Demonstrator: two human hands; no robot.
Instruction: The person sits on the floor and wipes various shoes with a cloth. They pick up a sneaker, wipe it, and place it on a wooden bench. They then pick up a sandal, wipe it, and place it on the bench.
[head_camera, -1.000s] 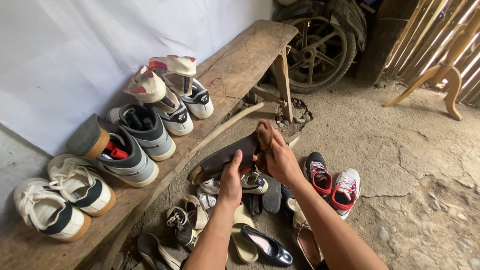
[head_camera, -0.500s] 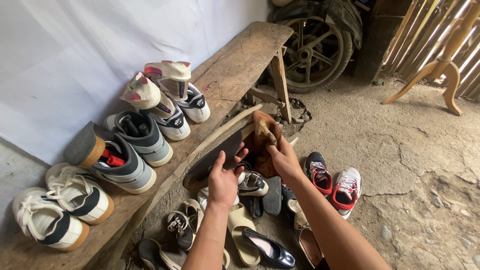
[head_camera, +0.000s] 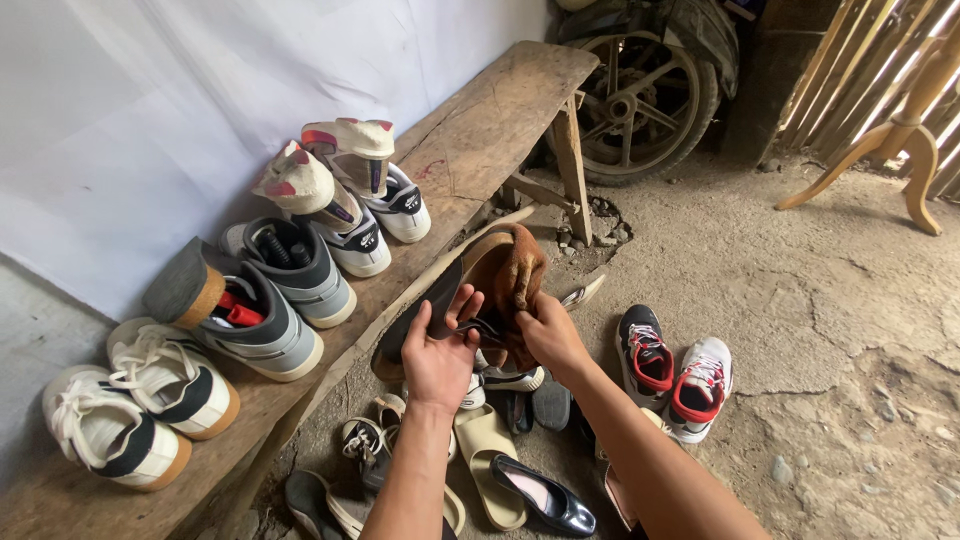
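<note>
Two hands meet over a heap of shoes on the dirt floor. Open ground lies to the right of the right hand (head_camera: 545, 335), bare packed earth (head_camera: 800, 300) running out to a wooden stand's foot (head_camera: 905, 165) far right. To the left of the left hand (head_camera: 437, 350) the room is tight: a plank bench (head_camera: 490, 110) runs close by, its near edge just beside the fingers, carrying six sneakers in a row (head_camera: 290, 270) against a white sheet (head_camera: 150, 110). Beyond the hands, the bench's far end is bare wood, and past its leg stands a wheel (head_camera: 640, 100).

The left hand grips a dark shoe (head_camera: 440, 300) from below, palm up, fingers curled around its sole edge. The right hand is closed on a brown cloth (head_camera: 515, 275) pressed against the shoe's upper end. The shoe sits between and just above both hands, held in the air over the heap.

Its long axis runs from lower left to upper right, one end low towards the bench edge, the other raised under the cloth; which end is the toe is hard to tell, since the cloth covers it.

Below the wrists lie a tan slide (head_camera: 485, 465) and a black glossy pump (head_camera: 545, 495); right of the right forearm sit a black-and-red sneaker (head_camera: 645, 355) and a white-and-red one (head_camera: 700, 385).
</note>
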